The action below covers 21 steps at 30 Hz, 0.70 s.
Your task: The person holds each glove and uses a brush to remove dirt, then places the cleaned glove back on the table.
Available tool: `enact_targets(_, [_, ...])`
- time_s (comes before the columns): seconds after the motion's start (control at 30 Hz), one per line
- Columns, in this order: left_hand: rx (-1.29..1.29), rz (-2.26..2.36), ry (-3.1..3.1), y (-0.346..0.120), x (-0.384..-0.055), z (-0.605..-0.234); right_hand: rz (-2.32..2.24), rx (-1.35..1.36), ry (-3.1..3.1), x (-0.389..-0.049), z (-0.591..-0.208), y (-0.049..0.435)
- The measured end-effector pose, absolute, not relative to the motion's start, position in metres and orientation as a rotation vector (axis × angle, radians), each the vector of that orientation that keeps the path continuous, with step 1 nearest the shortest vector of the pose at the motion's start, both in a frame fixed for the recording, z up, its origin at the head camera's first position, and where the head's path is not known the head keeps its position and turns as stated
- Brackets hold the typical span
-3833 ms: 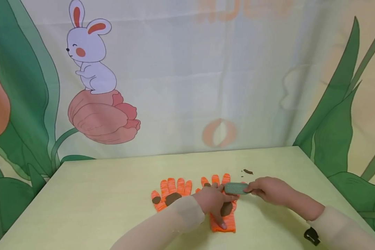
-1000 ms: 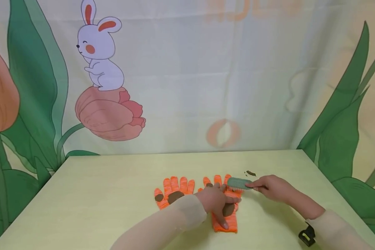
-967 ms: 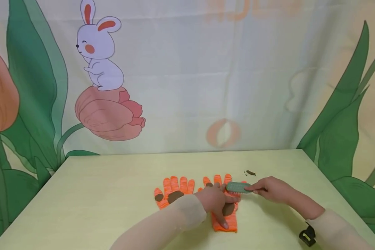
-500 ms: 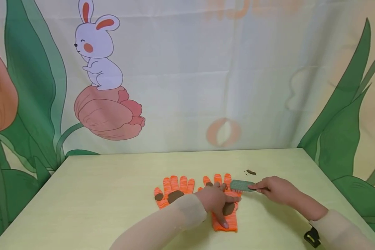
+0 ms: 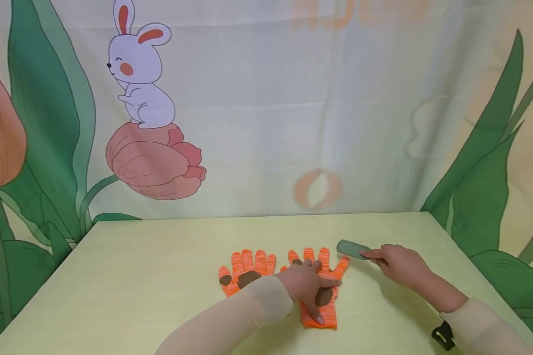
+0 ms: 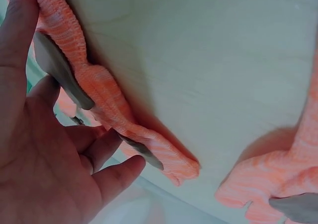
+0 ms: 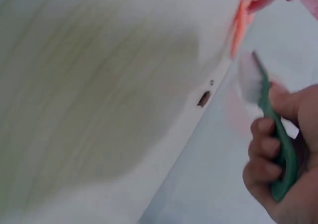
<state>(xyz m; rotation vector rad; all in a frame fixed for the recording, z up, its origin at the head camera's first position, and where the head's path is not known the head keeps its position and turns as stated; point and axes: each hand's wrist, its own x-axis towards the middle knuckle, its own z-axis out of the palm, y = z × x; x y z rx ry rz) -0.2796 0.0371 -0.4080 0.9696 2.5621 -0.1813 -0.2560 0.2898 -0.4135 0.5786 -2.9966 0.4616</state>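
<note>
My left hand (image 5: pixel 303 285) lies with fingers spread on an orange knit glove (image 5: pixel 318 318), pressing it to the table. A flat brown patch (image 5: pixel 323 297) sits on that glove's palm, partly under the hand. In the left wrist view, the patch (image 6: pixel 62 70) looks thick and smooth. My right hand (image 5: pixel 399 264) grips the handle of a green brush (image 5: pixel 353 249), its bristles facing down. The brush head is just beyond the glove's right finger. In the right wrist view the brush (image 7: pixel 278 134) is blurred at its bristle end, with fingers curled round the handle.
A second orange glove (image 5: pixel 247 261) lies to the left, with brown patches on it and its lower part hidden by my left sleeve. A small brown crumb (image 7: pixel 204 99) lies near the table's edge (image 7: pixel 174 162). A curtain (image 5: pixel 248 123) with a printed rabbit hangs behind the table.
The brush has moved from over the glove's fingers, up and right, off the glove, uncovering its right finger and now overlapping the brown bits' place. My left hand stays on the glove.
</note>
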Motion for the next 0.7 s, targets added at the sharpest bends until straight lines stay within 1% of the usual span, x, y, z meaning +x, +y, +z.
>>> enact_targets(0.13, [0.928,-0.103,2.576,0.034,-0.28,-0.411,0.54,0.711,-2.987,-0.256,-0.412,0.287])
enact_targets(0.2, [0.928,-0.094,2.585,0.034,-0.28,-0.411,0.49,0.717,-2.976,-0.255,-0.411,0.286])
enact_targets(0.33, [0.983,-0.058,2.591,0.032,-0.277,-0.413,0.344,0.525,-2.917,-0.251,-0.409,0.283])
enact_targets(0.4, [1.01,-0.035,2.605,0.028,-0.272,-0.414,0.331,0.494,-2.892,-0.25,-0.408,0.282])
enact_targets(0.5, [1.114,-0.086,2.648,0.018,-0.262,-0.412,0.377,0.562,-2.915,-0.25,-0.406,0.276])
enact_targets(0.6, [1.315,-0.239,2.68,0.007,-0.249,-0.408,0.422,0.645,-2.926,-0.249,-0.405,0.27])
enact_targets(0.7, [1.467,-0.316,2.652,0.0,-0.234,-0.405,0.453,0.666,-2.913,-0.247,-0.405,0.264])
